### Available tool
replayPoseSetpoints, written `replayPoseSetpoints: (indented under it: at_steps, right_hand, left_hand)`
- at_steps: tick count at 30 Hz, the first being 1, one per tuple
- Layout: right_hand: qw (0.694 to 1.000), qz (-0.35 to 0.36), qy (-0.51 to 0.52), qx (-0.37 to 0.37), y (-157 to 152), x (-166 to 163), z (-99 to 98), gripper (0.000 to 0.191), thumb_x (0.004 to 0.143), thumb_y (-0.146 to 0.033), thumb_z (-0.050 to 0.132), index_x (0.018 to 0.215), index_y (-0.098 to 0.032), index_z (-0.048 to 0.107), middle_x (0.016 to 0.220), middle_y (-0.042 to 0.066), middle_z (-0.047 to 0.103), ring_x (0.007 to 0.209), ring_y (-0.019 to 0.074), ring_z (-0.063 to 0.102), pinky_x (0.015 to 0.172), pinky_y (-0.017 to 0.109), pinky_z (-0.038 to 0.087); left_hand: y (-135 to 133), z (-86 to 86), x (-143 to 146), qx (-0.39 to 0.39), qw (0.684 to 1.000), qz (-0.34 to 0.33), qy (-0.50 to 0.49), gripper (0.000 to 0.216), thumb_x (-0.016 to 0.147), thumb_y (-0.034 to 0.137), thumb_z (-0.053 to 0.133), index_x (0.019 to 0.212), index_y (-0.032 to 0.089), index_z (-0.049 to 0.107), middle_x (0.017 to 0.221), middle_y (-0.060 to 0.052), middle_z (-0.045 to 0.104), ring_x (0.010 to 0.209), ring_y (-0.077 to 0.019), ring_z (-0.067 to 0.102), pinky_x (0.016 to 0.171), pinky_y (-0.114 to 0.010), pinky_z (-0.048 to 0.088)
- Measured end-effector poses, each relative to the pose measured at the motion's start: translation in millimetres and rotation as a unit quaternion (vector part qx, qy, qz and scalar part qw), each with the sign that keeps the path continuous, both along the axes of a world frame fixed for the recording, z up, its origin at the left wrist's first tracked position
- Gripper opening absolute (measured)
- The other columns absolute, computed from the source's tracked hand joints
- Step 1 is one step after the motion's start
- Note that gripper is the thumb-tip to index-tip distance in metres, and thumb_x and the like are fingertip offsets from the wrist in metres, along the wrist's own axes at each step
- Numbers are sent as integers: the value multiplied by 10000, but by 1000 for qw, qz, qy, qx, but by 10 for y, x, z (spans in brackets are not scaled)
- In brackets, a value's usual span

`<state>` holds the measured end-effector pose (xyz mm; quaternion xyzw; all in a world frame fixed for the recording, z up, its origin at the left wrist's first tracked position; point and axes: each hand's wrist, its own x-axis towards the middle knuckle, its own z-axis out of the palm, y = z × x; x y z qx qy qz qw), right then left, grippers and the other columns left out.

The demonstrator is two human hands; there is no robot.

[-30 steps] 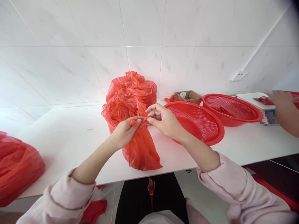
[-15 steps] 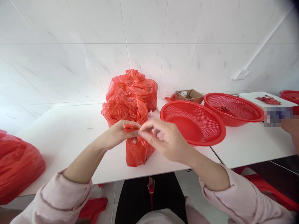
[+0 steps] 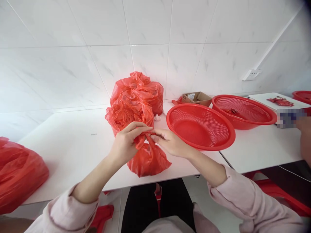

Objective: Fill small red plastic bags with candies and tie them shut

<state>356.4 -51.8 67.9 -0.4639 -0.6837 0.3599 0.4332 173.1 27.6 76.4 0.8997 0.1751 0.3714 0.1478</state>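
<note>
A small filled red plastic bag [image 3: 148,162] rests near the table's front edge, its top drawn up into twisted handles. My left hand [image 3: 127,139] is closed on the handle part at the left. Opposite it, my right hand [image 3: 167,139] pinches the other part, and the fingertips of both hands nearly meet above the bag. A small gap shows between the gathered strands. What is inside the bag cannot be made out. Right behind my hands stand bigger red plastic bags [image 3: 138,94], bunched at the top.
Two red perforated baskets [image 3: 200,127] stand on the right, the farther one holding a few small packets. Behind them is an open cardboard box [image 3: 197,98]. Another red bag [image 3: 21,174] lies at far left. At the right edge, a person's arm [image 3: 305,136] is beside a white scale-like platform [image 3: 262,97].
My right hand has lowered and now pinches the bag's handle. My left hand has turned over the top. The bag sits wider, its neck pulled into strands.
</note>
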Motion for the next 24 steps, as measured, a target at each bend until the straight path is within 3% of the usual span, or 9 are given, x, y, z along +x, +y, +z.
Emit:
replayPoseSetpoints:
  at_steps: [3,6,10,13,16,19,24]
  right_hand:
    - [981,-53,-167,83,-100,123,102,278,1006,-340,431,933,-191,653,890,31,699,809,158,617,727,286,439]
    - [939,-88,-299,147,-176,360,170,279,988,-305,457,847,-198,673,795,25,699,736,154,605,674,278,393]
    - [926,-131,-342,91,-166,851,204,272,989,-322,450,871,-256,686,884,-2,737,786,171,649,676,289,389]
    - [920,-160,-356,48,-75,1120,190,295,990,-347,432,856,-266,683,914,-2,742,830,200,655,704,324,392]
    - [936,-163,-312,12,18,1131,168,285,982,-352,436,858,-243,668,928,9,739,877,209,656,768,356,420]
    - [979,-115,-167,-9,47,935,184,286,972,-373,454,847,-198,642,920,34,725,903,191,660,817,353,462]
    - [998,-29,44,-37,-22,498,329,274,956,-366,502,804,-163,605,835,35,677,797,139,653,672,260,494]
  left_hand:
    - [-8,2,-133,5,998,-35,47,433,928,99,457,1317,226,597,1251,-82,651,1098,-186,635,897,-303,533]
    - [-87,-30,-370,-24,996,-11,88,373,970,225,476,1317,259,608,1299,-58,659,1199,-228,590,1010,-378,489]
    - [-327,-171,-755,-125,984,70,109,325,963,350,483,1217,326,685,1309,-23,662,1298,-299,519,1043,-467,468]
    - [-505,-237,-913,-189,971,76,122,329,957,381,476,1200,365,697,1338,-5,642,1409,-337,384,1134,-576,330]
    - [-571,-175,-900,-256,961,53,86,327,948,410,488,1170,352,722,1464,-9,528,1429,-364,341,1152,-588,287]
    - [-533,-90,-750,-358,933,7,-27,371,956,462,461,1127,301,748,1517,-38,465,1363,-357,443,1152,-527,316]
    - [-470,-216,-313,-527,822,-76,-202,393,965,497,453,1080,275,756,1164,-64,731,1220,-275,586,1118,-430,371]
